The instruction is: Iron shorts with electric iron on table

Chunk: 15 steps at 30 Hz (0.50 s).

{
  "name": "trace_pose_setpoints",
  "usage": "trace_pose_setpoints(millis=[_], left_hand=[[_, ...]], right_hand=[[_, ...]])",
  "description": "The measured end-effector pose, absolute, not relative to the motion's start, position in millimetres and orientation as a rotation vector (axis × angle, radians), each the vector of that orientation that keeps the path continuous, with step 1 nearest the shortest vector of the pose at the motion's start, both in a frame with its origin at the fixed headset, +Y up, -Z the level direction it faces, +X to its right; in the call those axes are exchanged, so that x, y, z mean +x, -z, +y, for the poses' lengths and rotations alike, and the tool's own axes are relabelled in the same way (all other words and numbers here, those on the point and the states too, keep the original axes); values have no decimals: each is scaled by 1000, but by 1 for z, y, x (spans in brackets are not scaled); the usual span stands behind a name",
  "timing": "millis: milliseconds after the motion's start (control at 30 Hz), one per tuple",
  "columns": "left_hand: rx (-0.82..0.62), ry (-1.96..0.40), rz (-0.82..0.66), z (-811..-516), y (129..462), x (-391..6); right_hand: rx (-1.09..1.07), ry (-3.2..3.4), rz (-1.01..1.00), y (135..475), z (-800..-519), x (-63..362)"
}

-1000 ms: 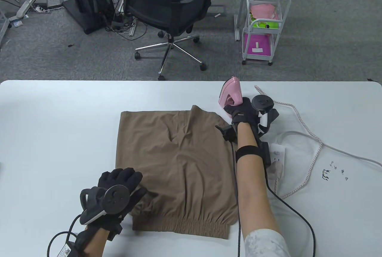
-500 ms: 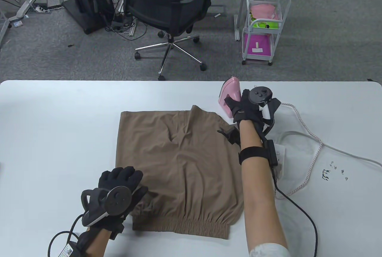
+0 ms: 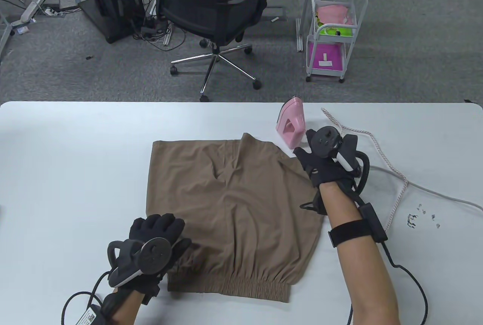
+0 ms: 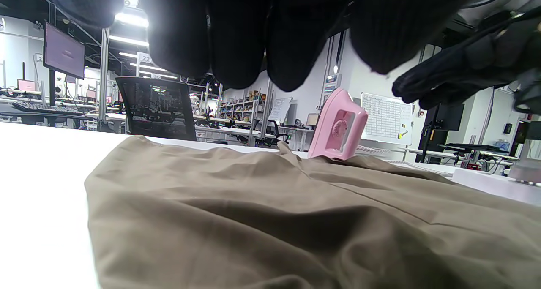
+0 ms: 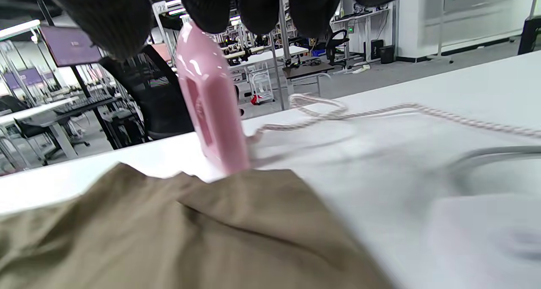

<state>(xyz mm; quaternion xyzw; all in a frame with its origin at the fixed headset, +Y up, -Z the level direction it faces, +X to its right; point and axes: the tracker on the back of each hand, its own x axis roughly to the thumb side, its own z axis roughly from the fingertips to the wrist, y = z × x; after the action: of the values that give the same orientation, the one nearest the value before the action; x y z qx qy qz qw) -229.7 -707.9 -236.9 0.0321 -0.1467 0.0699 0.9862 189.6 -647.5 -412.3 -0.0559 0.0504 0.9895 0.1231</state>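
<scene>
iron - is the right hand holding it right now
No: in the table view the right hand sits nearer than the pink iron, which stands upright alone on the table.

Pink plastic electric iron (image 5: pixel 211 99) standing upright beside brown fabric shorts (image 5: pixel 177 234)
Black gloved fingers (image 5: pixel 258 6) hang above it, apart; a braided white cord (image 5: pixel 380 110) trails across the white table (image 5: pixel 422 175).

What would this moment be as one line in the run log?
iron: upright, unheld | right hand: empty, near iron | left hand: on shorts near waistband
</scene>
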Motion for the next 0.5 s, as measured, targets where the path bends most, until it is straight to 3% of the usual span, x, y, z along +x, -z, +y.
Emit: trace_pose_setpoints(millis=[300,500], left_hand=[[70,-148,-301,-707,236,-231],[64,-148,-298,-708,237,-230]], right_hand=[[-169,-2922,216,365,-686,232],[-190,-3020,304,340,-716,237]])
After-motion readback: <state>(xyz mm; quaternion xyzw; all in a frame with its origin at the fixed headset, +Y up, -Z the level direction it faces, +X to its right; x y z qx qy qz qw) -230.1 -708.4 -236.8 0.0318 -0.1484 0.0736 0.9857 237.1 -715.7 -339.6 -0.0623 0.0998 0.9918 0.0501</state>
